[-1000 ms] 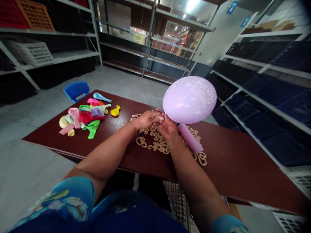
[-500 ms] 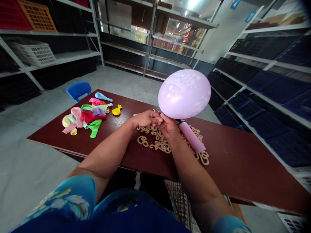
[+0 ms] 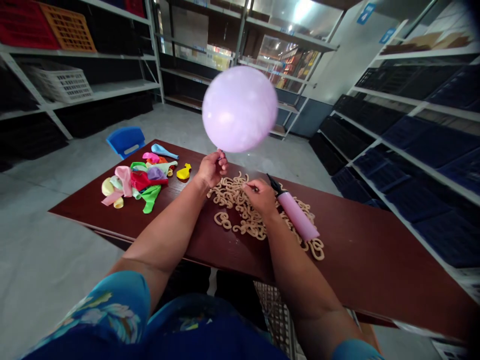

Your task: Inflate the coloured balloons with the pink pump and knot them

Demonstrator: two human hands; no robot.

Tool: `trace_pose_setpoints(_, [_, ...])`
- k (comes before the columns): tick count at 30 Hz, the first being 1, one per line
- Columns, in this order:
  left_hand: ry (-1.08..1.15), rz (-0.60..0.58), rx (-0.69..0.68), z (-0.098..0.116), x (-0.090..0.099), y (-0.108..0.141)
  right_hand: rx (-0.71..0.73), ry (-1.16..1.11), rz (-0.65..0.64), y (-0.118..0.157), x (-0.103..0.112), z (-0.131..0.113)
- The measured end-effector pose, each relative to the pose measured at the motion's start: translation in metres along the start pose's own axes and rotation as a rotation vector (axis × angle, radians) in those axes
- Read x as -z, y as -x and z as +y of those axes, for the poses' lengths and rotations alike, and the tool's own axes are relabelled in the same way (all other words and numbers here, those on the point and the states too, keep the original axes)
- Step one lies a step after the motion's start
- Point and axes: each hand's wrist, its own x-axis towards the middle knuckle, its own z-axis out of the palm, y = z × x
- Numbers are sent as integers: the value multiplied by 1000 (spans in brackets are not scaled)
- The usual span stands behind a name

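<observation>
An inflated lilac balloon (image 3: 240, 110) rises above the table, its neck pinched at the bottom between the fingertips of my left hand (image 3: 213, 169). My right hand (image 3: 260, 195) is apart from it, over a heap of tan curly loops (image 3: 249, 220). Its fingers are curled closed, thumb against fingers; what is between them, if anything, is too small to make out. Just right of that hand lies a pink hand pump (image 3: 298, 216) with a black nozzle, on top of some loops.
Several limp balloons (image 3: 138, 179) in mixed colours are piled at the left of the dark table (image 3: 360, 250), with a yellow balloon (image 3: 184, 172) beside them. A blue chair (image 3: 125, 141) stands behind the table's left corner. Shelves with crates (image 3: 63, 84) line the room.
My hands have separated. My left hand has moved left and up with the balloon, which now stands more upright. The right hand has stayed low, over the tan loops.
</observation>
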Motion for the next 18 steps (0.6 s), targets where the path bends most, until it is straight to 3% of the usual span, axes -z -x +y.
trace_pose_setpoints(3, [60, 26, -28, -2, 6, -5, 152, 286, -104, 2, 0, 0])
trace_pose_setpoints(7, [60, 66, -26, -9, 12, -10, 283, 396, -215, 2, 0, 0])
trace_pose_setpoints(11, [-45, 41, -17, -13, 12, -8, 298, 149, -125, -2, 4, 3])
trace_pose_setpoints(18, [-371, -116, 153, -27, 5, 2, 89, -309, 79, 0, 4, 1])
